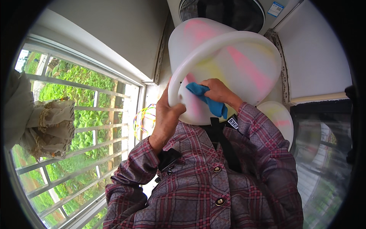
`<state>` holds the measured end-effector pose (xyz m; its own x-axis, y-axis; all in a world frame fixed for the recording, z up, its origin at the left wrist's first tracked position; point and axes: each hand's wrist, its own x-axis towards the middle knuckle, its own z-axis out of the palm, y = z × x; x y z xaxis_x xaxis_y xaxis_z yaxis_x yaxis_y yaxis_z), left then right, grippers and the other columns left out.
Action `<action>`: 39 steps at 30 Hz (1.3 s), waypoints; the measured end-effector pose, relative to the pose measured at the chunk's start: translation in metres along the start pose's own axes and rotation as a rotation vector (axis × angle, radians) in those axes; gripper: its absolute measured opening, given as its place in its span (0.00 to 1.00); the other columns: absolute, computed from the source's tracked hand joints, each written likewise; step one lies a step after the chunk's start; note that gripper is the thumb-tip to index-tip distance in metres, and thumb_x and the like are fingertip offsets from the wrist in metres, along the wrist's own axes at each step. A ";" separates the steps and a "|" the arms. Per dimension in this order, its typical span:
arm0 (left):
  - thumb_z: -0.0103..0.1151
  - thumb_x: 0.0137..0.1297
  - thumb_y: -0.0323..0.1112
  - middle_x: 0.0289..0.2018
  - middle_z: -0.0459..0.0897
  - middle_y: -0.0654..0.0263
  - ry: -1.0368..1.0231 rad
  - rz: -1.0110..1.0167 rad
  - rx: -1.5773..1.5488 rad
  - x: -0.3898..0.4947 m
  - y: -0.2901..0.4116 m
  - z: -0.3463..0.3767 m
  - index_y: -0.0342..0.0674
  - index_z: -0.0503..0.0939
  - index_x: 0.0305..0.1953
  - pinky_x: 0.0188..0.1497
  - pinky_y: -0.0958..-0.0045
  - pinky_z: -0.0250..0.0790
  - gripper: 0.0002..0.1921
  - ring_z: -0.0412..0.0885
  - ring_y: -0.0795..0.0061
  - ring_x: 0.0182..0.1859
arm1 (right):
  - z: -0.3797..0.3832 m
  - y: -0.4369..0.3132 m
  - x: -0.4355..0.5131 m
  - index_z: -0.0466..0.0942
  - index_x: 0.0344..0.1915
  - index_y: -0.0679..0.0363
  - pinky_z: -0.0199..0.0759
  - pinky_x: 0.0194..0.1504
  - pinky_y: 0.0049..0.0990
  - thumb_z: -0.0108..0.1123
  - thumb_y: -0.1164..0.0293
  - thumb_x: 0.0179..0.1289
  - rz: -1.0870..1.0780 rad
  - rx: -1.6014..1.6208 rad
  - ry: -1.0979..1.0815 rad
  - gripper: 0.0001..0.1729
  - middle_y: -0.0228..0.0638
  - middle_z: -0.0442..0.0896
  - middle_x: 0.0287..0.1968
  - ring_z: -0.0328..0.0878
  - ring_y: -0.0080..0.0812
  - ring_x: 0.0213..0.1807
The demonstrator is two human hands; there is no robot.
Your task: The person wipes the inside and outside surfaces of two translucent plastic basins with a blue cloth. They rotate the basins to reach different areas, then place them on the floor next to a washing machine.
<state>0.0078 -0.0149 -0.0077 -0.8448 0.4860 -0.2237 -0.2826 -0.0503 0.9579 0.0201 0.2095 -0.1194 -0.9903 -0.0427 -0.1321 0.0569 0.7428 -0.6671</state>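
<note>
A large white plastic bucket with pink and yellow streaks is tilted so that its mouth faces me. My left hand grips the left side of its thick rim, with the thumb on the inner side. In my right hand is a bunched blue cloth, held at the inner wall of the bucket. One end of the cloth hangs down towards the near rim. Small dark spots show on the rim and wall near my left hand. The far outer side of the bucket is partly hidden by its own rim.
A front-loading washing machine stands behind the bucket. On the right are a round white plastic piece and a dark-framed glass panel. To the left are a barred window, a tied curtain and colourful cords.
</note>
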 end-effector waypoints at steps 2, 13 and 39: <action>0.47 0.49 0.17 0.43 0.75 0.68 -0.002 -0.003 0.009 0.000 -0.001 -0.003 0.37 0.60 0.69 0.48 0.78 0.67 0.39 0.72 0.80 0.43 | -0.013 -0.008 0.004 0.77 0.48 0.56 0.68 0.51 0.45 0.50 0.78 0.49 -0.047 0.322 0.056 0.23 0.51 0.78 0.43 0.72 0.55 0.49; 0.48 0.46 0.16 0.58 0.72 0.53 -0.024 -0.066 -0.052 -0.002 -0.004 -0.008 0.25 0.65 0.61 0.51 0.60 0.75 0.33 0.76 0.58 0.56 | -0.035 0.037 0.027 0.67 0.63 0.56 0.67 0.58 0.46 0.58 0.71 0.50 0.449 -0.264 0.294 0.35 0.48 0.75 0.55 0.68 0.53 0.59; 0.51 0.47 0.17 0.38 0.77 0.60 -0.024 -0.045 -0.118 0.010 -0.005 -0.006 0.29 0.71 0.50 0.44 0.70 0.73 0.23 0.77 0.70 0.40 | -0.072 -0.016 -0.112 0.75 0.32 0.61 0.64 0.33 0.36 0.59 0.78 0.45 -0.078 -0.962 0.476 0.10 0.39 0.71 0.33 0.69 0.40 0.42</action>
<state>-0.0015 -0.0149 -0.0159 -0.8196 0.5105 -0.2601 -0.3723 -0.1295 0.9190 0.1206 0.2506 -0.0416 -0.9463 -0.0023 0.3232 0.0739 0.9719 0.2233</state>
